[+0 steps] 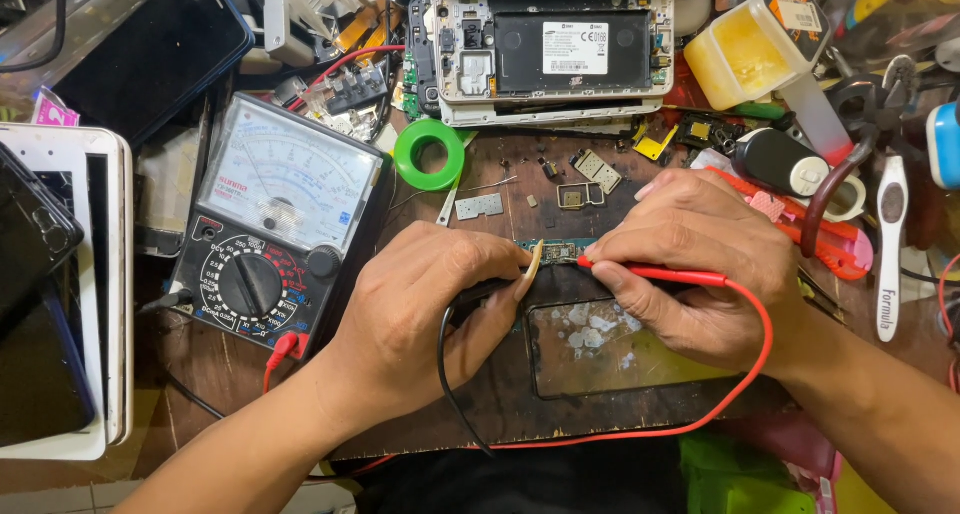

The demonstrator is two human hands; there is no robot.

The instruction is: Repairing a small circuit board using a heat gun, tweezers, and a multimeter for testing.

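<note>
The left hand (420, 314) is curled closed around a black test probe (490, 292), whose black lead (445, 374) loops down from under the palm toward the near edge of the worktop (500, 414). The right hand (690, 274) is pinched shut on a red test probe (660, 272), thumb and forefinger gripping near its tip; its red lead (755, 364) arcs round the wrist and runs back along the near edge. Both probe tips meet between the hands on a small circuit board (558, 251), which lies just above a black glass panel (600, 344) with whitish residue on it; the right hand rests partly over that panel.

Just left of the left hand stands an analog multimeter (275, 224) with a pale dial face and a black selector knob, a red plug seated at its lower corner. Beyond the hands, away from the person, a green tape roll (430, 154) lies on the worktop, with a few small metal shields (590, 179) scattered beside it. Farther off still sits an opened phone (555, 49), back removed and black battery showing. Past the right hand lie a red utility knife (830, 239), a small black bottle (785, 162), and a yellowish plastic container (755, 44). Well to the left of the left hand, white tablets (90, 294) are stacked.
</note>
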